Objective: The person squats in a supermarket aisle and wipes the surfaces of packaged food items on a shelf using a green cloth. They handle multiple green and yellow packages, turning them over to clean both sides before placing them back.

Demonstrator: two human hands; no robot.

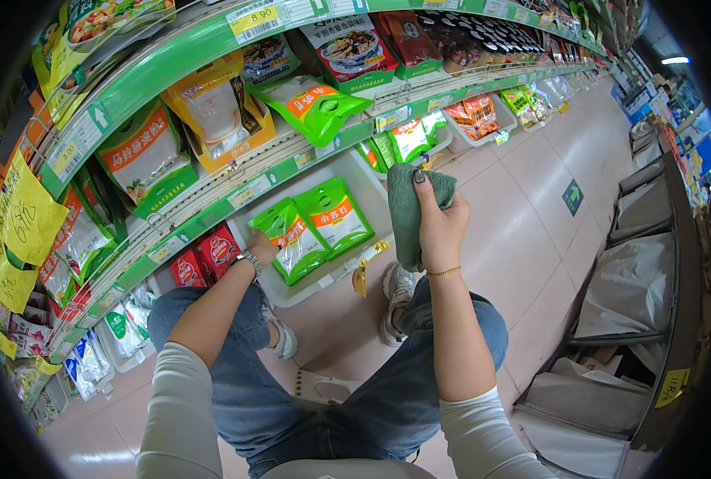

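Note:
My right hand (442,221) grips a folded green cloth (408,215), held up in front of the shelf with the thumb pressed on top. My left hand (262,248) reaches into a white plastic tub (289,294) at the bottom of the shelf. It touches the left edge of a green and white plastic packet (292,242); its fingers are partly hidden, so I cannot tell whether they grip it. A second green packet (334,218) of the same kind lies beside the first, overlapped by it.
Above runs a green-edged supermarket shelf (283,173) with bagged goods, one green packet (310,105) overhanging its edge. Red packets (216,251) lie left of the tub. More tubs (481,126) line the tiled floor (547,251). Grey-covered racks (628,287) stand right. A low stool (307,386) is beneath me.

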